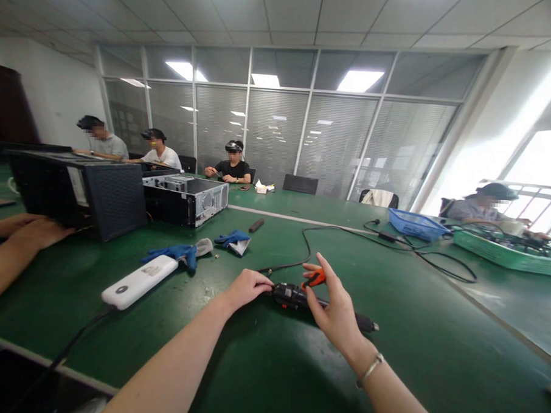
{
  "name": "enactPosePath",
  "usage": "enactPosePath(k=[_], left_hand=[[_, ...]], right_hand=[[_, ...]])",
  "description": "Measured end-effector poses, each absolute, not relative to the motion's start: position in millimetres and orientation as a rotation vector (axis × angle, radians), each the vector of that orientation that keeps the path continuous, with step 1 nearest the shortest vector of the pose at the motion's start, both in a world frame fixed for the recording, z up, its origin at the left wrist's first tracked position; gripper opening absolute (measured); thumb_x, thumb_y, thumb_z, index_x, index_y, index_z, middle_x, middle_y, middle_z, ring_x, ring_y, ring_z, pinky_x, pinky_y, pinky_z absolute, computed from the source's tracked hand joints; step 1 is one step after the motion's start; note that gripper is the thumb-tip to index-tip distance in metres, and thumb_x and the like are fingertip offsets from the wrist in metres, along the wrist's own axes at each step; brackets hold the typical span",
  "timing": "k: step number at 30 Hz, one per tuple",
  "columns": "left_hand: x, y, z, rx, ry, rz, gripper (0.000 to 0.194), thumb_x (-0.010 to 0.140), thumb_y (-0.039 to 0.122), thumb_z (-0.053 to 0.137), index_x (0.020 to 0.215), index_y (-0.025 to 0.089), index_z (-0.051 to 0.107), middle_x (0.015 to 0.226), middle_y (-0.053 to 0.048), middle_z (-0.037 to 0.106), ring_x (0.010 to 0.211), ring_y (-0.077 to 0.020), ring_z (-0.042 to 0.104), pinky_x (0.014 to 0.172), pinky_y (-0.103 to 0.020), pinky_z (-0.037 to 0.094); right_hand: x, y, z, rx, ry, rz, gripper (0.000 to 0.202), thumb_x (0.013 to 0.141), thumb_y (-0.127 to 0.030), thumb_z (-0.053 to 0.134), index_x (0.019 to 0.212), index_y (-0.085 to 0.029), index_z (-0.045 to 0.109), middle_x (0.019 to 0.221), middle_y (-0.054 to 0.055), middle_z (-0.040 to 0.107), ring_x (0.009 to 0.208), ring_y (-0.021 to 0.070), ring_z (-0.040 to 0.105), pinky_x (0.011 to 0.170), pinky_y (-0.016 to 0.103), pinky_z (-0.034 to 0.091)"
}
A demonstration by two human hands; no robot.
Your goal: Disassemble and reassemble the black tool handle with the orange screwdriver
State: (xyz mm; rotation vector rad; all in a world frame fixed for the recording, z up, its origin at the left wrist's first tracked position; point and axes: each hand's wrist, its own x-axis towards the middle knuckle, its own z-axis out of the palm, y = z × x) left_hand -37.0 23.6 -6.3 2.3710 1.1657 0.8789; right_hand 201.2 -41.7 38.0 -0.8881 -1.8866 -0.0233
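Observation:
On the green table (415,359) lies a black electric screwdriver (290,295), its metal tip pointing right. My left hand (247,290) pinches its cable end, at the left of the tool. Above the tool's body, my right hand (337,309) holds a small orange-and-black tool (315,279) between thumb and fingers; its exact kind cannot be made out. A black cable (308,244) runs from near my left hand back across the table.
A white power strip (139,283), blue gloves (193,258), a dark bar (256,225) and computer cases (116,193) lie left. A neighbour's hands reach into a case. Blue basket (416,223) and green basket (511,256) stand right. Several people sit around.

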Motion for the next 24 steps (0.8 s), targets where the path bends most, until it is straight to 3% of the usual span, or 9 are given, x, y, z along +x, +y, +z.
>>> enactPosePath(k=[6, 16, 24], left_hand=[[-36, 24, -8, 2.552, 1.058, 0.871, 0.020, 0.091, 0.024, 0.054, 0.098, 0.020, 0.073, 0.097, -0.003, 0.074, 0.091, -0.0175, 0.068, 0.085, -0.025, 0.048], [-21, 13, -10, 2.698, 0.996, 0.868, 0.022, 0.093, 0.023, 0.052, 0.100, 0.019, 0.072, 0.099, -0.004, 0.074, 0.090, -0.0173, 0.068, 0.083, -0.024, 0.048], [-16, 12, -13, 2.731, 1.012, 0.855, 0.022, 0.093, 0.020, 0.051, 0.101, 0.020, 0.071, 0.099, -0.003, 0.074, 0.090, -0.0174, 0.068, 0.085, -0.026, 0.048]], right_hand=[[205, -39, 31, -0.934, -1.871, -0.278, 0.057, 0.088, -0.028, 0.056, 0.141, -0.024, 0.034, 0.092, 0.005, 0.068, 0.086, 0.0230, 0.063, 0.078, 0.042, 0.053], [194, -45, 24, -0.657, -1.705, -0.182, 0.055, 0.083, -0.013, 0.063, 0.132, -0.025, 0.041, 0.099, 0.007, 0.068, 0.086, 0.0215, 0.066, 0.078, 0.044, 0.055], [189, -43, 16, -0.687, -1.800, -0.211, 0.050, 0.086, -0.017, 0.060, 0.131, -0.025, 0.042, 0.098, 0.006, 0.069, 0.091, 0.0219, 0.065, 0.080, 0.045, 0.055]])
